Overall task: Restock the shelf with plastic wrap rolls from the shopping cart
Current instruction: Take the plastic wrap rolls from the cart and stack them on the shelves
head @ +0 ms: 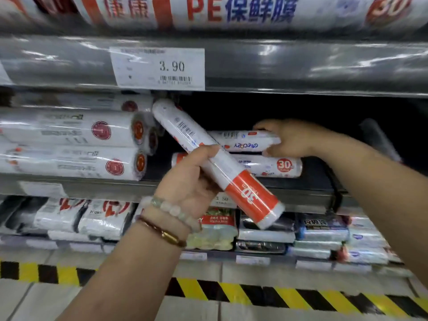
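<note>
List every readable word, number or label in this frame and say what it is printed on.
"PE 保鲜膜", "30": top-shelf roll
"3.90": price tag; its barcode digits are blurred
"30": roll held in the left hand
"30": bottom roll on the middle shelf
Upside-down blue brand: roll under the right hand, unclear
Lower price tags, bag labels: blurred

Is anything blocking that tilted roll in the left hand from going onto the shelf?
Partly: the right hand, gripping the upper roll stacked on another roll, sits right behind the tilted roll. Beside them, the shelf looks dark and open.
</note>
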